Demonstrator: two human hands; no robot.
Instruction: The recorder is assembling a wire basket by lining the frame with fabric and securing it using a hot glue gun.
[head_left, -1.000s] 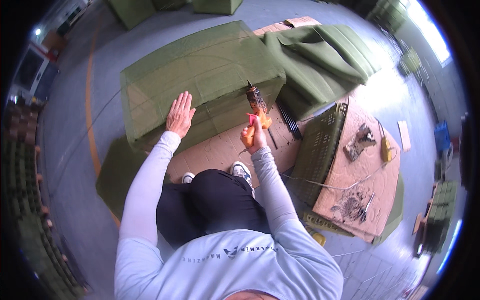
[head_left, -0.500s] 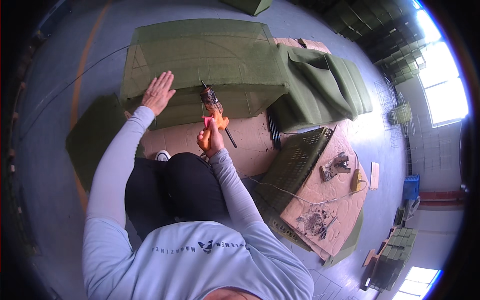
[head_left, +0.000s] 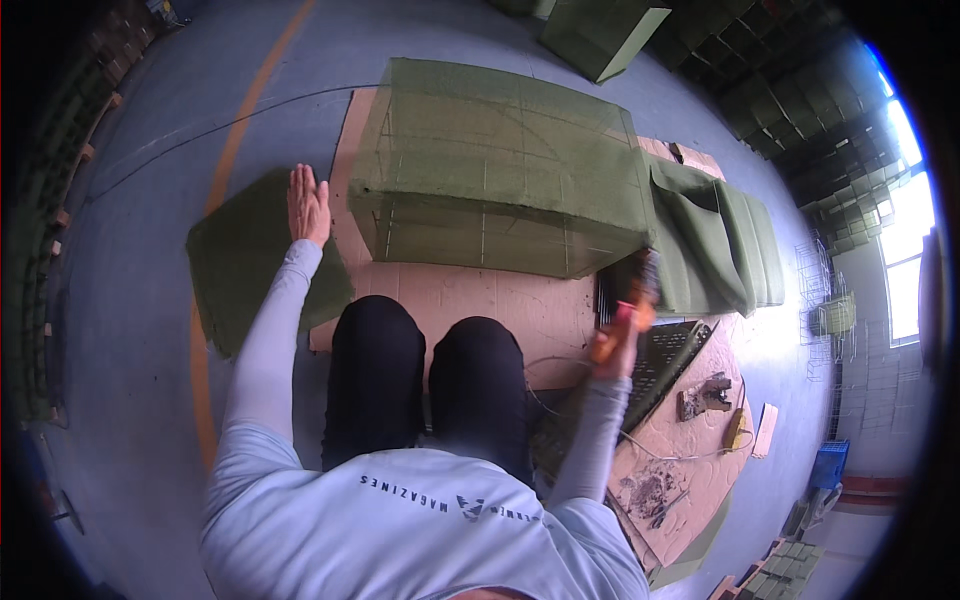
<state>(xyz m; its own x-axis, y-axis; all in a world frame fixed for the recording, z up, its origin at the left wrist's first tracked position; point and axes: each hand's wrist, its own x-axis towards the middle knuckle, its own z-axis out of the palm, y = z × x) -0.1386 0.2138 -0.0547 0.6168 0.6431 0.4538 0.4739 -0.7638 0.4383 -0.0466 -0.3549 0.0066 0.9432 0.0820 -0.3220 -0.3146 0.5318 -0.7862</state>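
In front of me stands a wire-frame box (head_left: 510, 150) covered in see-through green mesh. My right hand (head_left: 617, 352) grips an orange hot glue gun (head_left: 642, 292) with a dark, glue-crusted front. It is off the box's right lower corner, near the folded green mesh, and slightly blurred by motion. My left hand (head_left: 308, 208) is empty, with fingers stretched out flat and close together. It is over the edge of a dark green mesh piece (head_left: 255, 265) left of the box, apart from the box itself.
Cardboard (head_left: 480, 285) lies under the box. Green mesh fabric (head_left: 715, 240) is heaped to its right. A perforated crate (head_left: 672, 352) carries a cardboard sheet (head_left: 700, 460) with a dirty metal stand (head_left: 704, 398), a yellow-handled tool (head_left: 737, 428) and a cable. Another green box (head_left: 600, 35) stands farther back.
My right hand has swung the glue gun rightward, away from the box's front. My left hand has drawn off the box to the left. The view has shifted, and my knees are now apart.
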